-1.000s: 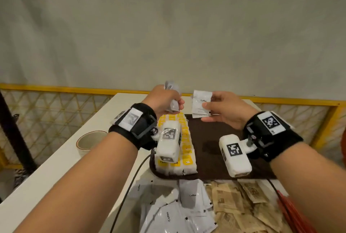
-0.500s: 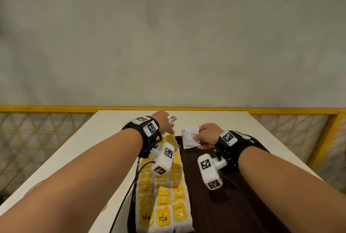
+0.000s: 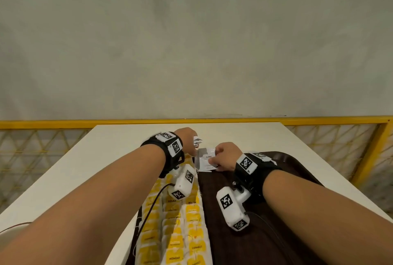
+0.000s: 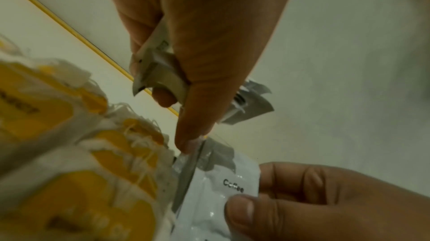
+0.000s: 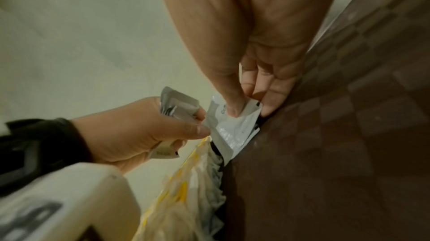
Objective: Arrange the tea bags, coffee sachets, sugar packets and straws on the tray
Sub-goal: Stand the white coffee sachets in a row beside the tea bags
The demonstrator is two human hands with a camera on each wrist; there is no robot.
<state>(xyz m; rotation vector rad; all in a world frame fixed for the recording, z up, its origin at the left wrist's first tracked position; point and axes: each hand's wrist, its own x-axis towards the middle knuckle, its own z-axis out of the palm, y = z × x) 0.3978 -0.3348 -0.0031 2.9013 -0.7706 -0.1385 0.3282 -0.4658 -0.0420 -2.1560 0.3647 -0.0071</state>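
A dark brown tray [image 3: 297, 164] holds rows of yellow-labelled tea bags [image 3: 176, 232] along its left side. My right hand [image 3: 213, 161] pinches a white coffee sachet [image 3: 204, 160] between thumb and fingers, low over the tray's far end just right of the tea bags [image 5: 193, 180]. The sachet [image 5: 232, 125] leans against the tea bag row. My left hand [image 3: 194, 143] grips a small bundle of coffee sachets [image 4: 163, 72], and its thumb tip touches the top edge of the sachet [image 4: 218, 186] that the right hand [image 4: 325, 204] holds.
The tray sits on a white table [image 3: 106, 158] whose far edge meets a yellow railing [image 3: 63, 124] and a grey wall. A bowl's rim [image 3: 14, 227] shows at the lower left. A black cable [image 3: 153, 205] runs from the left wrist over the tea bags.
Both hands have moved forward and down to the tray's far end. The sachet in the right hand has dropped from mid-air to tray level beside the tea bags.
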